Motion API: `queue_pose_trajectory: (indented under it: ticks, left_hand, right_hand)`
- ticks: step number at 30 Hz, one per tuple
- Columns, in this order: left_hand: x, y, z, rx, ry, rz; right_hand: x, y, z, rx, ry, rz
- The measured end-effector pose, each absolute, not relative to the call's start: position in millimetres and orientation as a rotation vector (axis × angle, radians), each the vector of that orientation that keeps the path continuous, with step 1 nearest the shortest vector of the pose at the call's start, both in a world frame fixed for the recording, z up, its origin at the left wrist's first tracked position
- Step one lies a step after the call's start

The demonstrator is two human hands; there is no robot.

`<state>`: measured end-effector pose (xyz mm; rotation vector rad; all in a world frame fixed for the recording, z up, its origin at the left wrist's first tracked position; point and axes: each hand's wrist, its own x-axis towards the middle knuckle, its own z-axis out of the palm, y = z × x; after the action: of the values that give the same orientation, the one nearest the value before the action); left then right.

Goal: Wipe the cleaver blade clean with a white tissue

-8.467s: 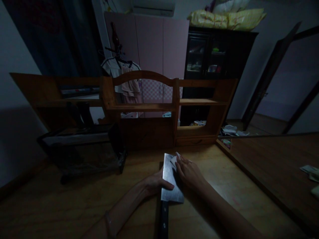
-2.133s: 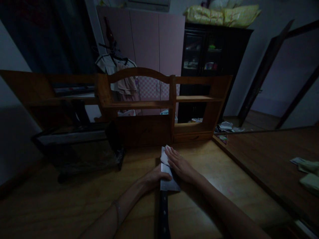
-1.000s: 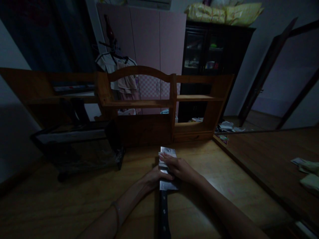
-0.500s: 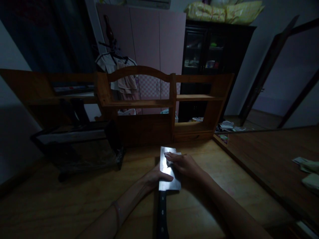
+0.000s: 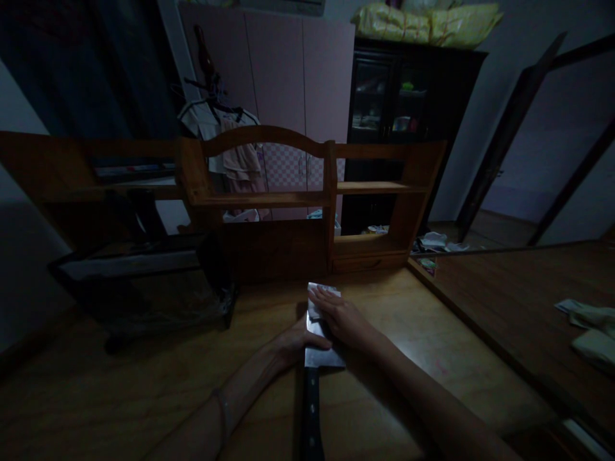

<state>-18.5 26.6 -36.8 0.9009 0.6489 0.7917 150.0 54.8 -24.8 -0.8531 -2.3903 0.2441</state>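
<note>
Left hand (image 5: 294, 342), seen from the head camera, grips the blade of a cleaver (image 5: 327, 356), thumb across its upper face, fingers out of sight. Right hand (image 5: 343, 317) holds a folded white tissue (image 5: 314, 310) under nearly straight fingers, pressing it to the blade's far end; its thumb is hidden. Both hands and the cleaver are over the tabletop (image 5: 461, 358), on the wearer's side of the wooden shelf (image 5: 269, 200).

To press evenly, the left thumb should pin the blade firmly, while the right fingers stay flat, with tissue between skin and metal. The side away from the handle's line is probably the cutting edge, so strokes are safer kept lengthwise, clear of it.

The cleaver points toward the shelf, its black, riveted handle away from it. The blade is broad and grey, paler beside the tissue and shaded near the handle; any marks are too dim to tell.
</note>
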Motion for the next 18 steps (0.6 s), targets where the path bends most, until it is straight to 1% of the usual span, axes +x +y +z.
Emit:
queue_pose_trajectory:
  ticks: [4, 12, 18]
  left_hand:
    - [-18, 28, -39, 0.900, 0.676, 0.780]
    - [-17, 25, -30, 0.966, 0.638, 0.787]
    - [-18, 24, -30, 0.935, 0.630, 0.760]
  right_hand:
    - [145, 52, -25, -0.818, -2.407, 0.264]
    - [167, 68, -39, -1.153, -2.255, 0.201]
    - [154, 52, -31, -1.498, -2.172, 0.006]
